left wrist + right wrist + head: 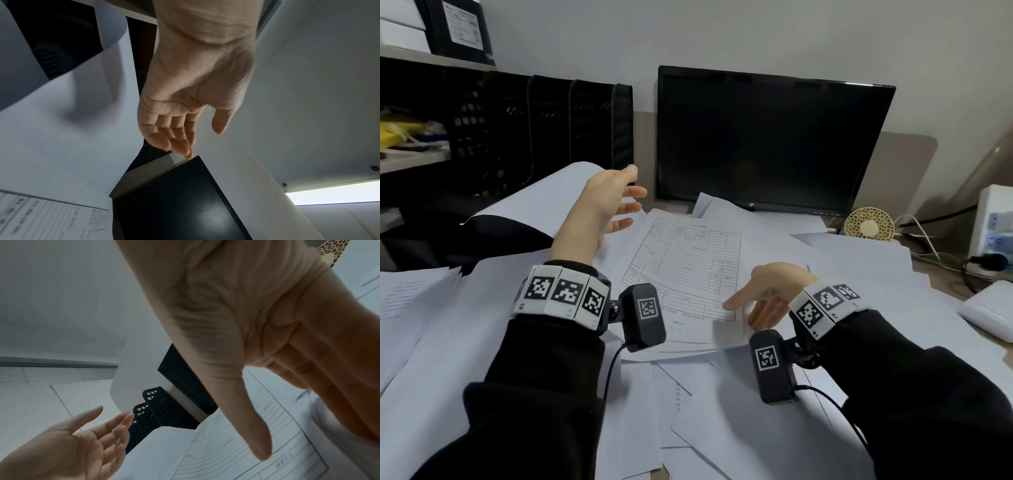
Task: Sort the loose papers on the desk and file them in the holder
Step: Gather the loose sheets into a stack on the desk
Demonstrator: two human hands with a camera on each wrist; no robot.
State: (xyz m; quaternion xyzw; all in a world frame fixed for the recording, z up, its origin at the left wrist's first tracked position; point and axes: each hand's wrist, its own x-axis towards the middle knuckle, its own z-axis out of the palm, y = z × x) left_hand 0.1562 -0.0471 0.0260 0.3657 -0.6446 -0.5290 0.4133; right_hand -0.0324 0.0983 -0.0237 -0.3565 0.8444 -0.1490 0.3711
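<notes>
Loose white papers [842, 274] cover the desk. On top lies a printed form [688, 260], also in the right wrist view [226, 451]. My right hand [741, 313] pinches its near right corner, thumb on top and fingers at the edge; that corner looks blurred and slightly lifted. My left hand [635, 192] hovers open with spread fingers above the form's far left edge and holds nothing; the left wrist view shows its palm [202, 139] empty. Behind it a blank sheet [544, 202] curls up. The black mesh holder [571, 130] with several slots stands at the back left.
A dark monitor [767, 137] stands behind the papers. At the right are a small cream fan [869, 226], a white box with cables [996, 222] and a flat white device [989, 311]. Shelves with boxes [414, 102] fill the far left.
</notes>
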